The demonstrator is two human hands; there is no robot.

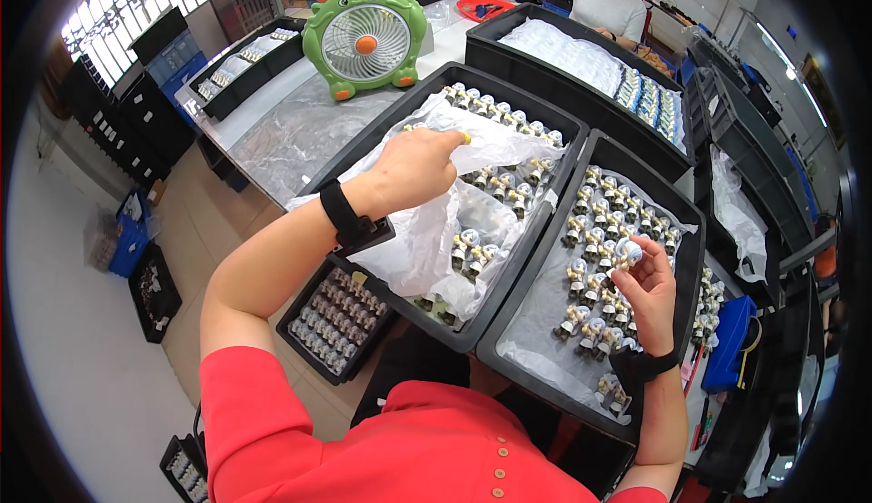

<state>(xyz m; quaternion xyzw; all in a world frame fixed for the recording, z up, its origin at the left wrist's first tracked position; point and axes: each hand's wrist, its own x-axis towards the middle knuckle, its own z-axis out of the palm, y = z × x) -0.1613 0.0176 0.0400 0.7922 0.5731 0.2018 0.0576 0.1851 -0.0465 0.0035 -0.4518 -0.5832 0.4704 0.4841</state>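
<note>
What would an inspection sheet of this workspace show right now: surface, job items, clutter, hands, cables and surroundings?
Surface: grey marbled tabletop.
Job items: small pale-headed figurines in a left black tray and a right black tray; a white sheet partly covers those on the left.
Clutter: green fan on the tabletop; blue bin at the right.
Hands: left hand at the white sheet, grip unclear; right hand pinching one figurine over the right black tray.
Cables: none identifiable for certain.
Surroundings: a person beyond a far black tray; barred window at upper left.
</note>
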